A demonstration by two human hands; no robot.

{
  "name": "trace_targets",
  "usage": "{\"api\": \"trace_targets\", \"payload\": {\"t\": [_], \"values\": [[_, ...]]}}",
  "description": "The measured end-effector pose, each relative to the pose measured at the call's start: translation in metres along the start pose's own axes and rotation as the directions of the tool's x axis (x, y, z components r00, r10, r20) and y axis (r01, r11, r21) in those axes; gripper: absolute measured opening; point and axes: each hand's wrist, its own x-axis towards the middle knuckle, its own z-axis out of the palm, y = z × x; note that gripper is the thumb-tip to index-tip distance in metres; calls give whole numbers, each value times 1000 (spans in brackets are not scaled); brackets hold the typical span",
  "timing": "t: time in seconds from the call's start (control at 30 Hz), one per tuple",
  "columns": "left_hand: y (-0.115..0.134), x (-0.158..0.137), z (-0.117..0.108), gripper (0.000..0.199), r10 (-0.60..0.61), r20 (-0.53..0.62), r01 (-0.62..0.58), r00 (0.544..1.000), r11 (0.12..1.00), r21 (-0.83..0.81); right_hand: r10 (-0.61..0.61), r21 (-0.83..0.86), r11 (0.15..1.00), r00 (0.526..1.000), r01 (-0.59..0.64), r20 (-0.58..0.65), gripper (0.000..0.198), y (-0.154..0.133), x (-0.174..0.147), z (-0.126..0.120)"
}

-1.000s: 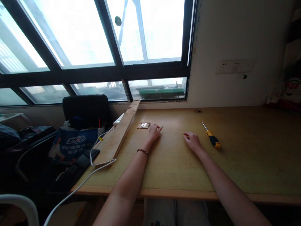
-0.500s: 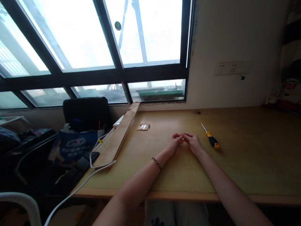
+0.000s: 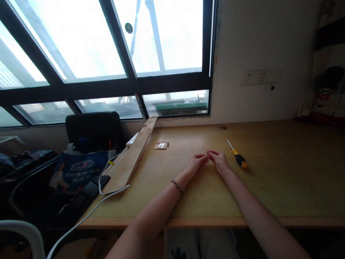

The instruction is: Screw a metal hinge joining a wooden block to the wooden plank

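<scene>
In the middle of the frame, a little to the right, the fingertips of the left hand [image 3: 197, 162] and the right hand [image 3: 219, 162] met above the table [image 3: 283, 180]. The left thumb and forefinger were pinching a small piece [image 3: 207, 155], which was too tiny to tell what it was. It lay just at the tips, between the two hands. The right fingers were drawn close together and reached to the same spot, but whether they also gripped the piece or only touched it, I could not tell. A dark bracelet [image 3: 177, 187] went around the left wrist.

Near the right hand, on its right side, a screwdriver [image 3: 238, 157] lay on the table, with a yellow and black handle and its metal tip directed to the upper left. Well apart from the grip, left of the centre, a flat board [image 3: 161, 145] with shiny plates lay on the table.

Farther to the left, a long plank [image 3: 134, 158] stretched toward the window [image 3: 172, 36], and a white cable [image 3: 88, 210] curved over its near end. At the left of the frame stood a black chair [image 3: 93, 127] and a blue bag [image 3: 81, 169]. Sockets [image 3: 261, 76] were on the wall at the upper right.
</scene>
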Motion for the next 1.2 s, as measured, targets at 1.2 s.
{"api": "trace_targets", "payload": {"t": [1.2], "values": [[4,0,-2,42,177,59,-178,982,799,574,-380,-995,93,922,-39,-72,20,-9,27,-57]]}}
